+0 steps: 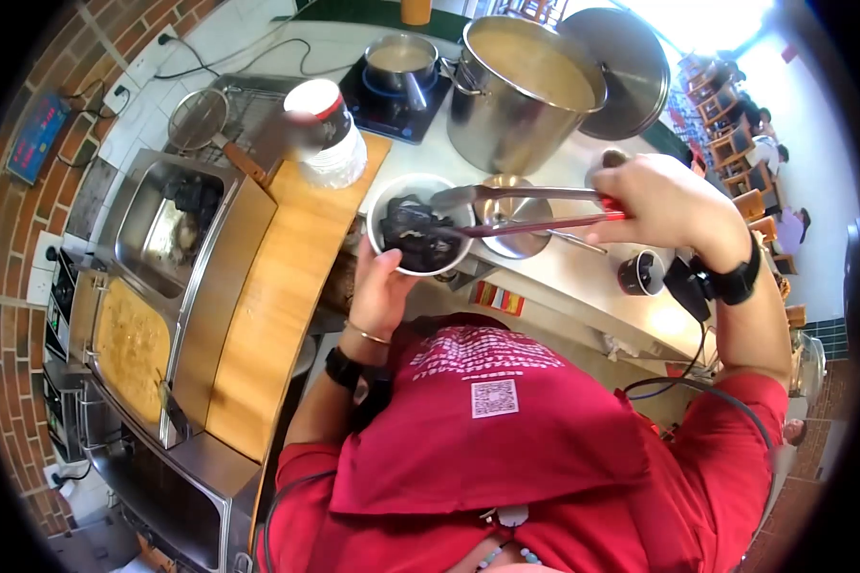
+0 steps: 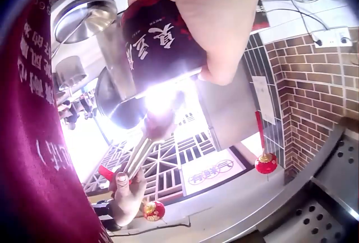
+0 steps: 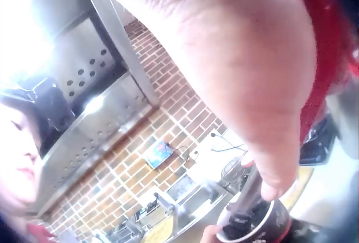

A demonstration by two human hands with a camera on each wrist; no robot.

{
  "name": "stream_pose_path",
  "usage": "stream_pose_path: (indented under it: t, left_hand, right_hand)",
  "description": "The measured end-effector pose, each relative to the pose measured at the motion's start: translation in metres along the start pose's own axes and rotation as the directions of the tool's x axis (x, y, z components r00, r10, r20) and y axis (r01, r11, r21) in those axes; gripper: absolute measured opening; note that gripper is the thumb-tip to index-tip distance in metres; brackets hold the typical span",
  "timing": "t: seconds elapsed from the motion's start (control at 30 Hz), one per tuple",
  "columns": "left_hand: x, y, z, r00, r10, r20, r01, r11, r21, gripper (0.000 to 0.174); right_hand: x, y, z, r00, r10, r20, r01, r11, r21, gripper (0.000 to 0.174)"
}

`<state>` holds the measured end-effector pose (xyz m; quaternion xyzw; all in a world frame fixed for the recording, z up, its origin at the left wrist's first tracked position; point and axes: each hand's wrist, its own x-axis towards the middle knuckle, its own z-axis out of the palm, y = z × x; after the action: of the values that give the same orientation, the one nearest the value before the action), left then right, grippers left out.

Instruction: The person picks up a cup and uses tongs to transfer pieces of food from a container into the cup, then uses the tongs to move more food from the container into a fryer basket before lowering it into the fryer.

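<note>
A paper cup [image 1: 373,222] with a white rim holds dark black pieces [image 1: 419,234]. The left hand [image 1: 380,296] grips it from below and the side; in the left wrist view the hand [image 2: 205,19] wraps the cup's dark printed wall [image 2: 162,44]. Metal tongs [image 1: 535,192] with red handles are held by the right hand [image 1: 664,205], their tips at the black pieces inside the cup. From the right wrist view, the right hand [image 3: 241,69] is above the cup [image 3: 275,223], with the tongs [image 3: 247,198] reaching into it.
Behind the cup stand a large steel pot [image 1: 506,129], a lid [image 1: 626,72] and a small pot [image 1: 401,59] on a cooktop. A metal bowl [image 1: 516,229] and another cup [image 1: 641,274] are on the counter. Stacked cups [image 1: 334,143] stand on the wooden board [image 1: 258,325], beside steel basins [image 1: 153,229].
</note>
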<state>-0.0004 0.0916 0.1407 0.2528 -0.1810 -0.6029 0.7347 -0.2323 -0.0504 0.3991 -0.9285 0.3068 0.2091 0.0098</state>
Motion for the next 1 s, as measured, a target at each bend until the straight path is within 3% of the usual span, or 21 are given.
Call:
stream_pose_path:
  t: [0.17,0.3,0.4,0.63,1.0]
  left_hand:
    - [0.016,-0.056,0.042,0.990,-0.136,0.036,0.136,0.991,0.008,0.059]
    - [0.026,-0.110,0.068,0.972,-0.233,0.028,0.231,0.971,0.067,0.059]
    - [0.027,-0.144,0.093,0.957,-0.291,0.008,0.287,0.948,0.138,0.060]
    - [0.030,-0.199,0.131,0.898,-0.436,0.055,0.416,0.883,0.217,0.055]
    - [0.049,-0.255,0.142,0.864,-0.503,0.034,0.475,0.835,0.278,0.050]
  right_hand:
    - [-0.053,0.047,0.043,0.993,0.103,-0.048,-0.101,0.993,0.055,0.047]
    - [-0.090,0.077,0.076,0.985,0.170,0.022,-0.172,0.975,0.143,0.043]
    - [-0.117,0.095,0.109,0.984,0.163,-0.075,-0.141,0.961,0.238,0.038]
    - [-0.172,0.136,0.154,0.909,0.414,-0.050,-0.405,0.905,0.133,0.032]
    - [-0.219,0.157,0.189,0.827,0.563,-0.007,-0.556,0.819,0.143,0.033]
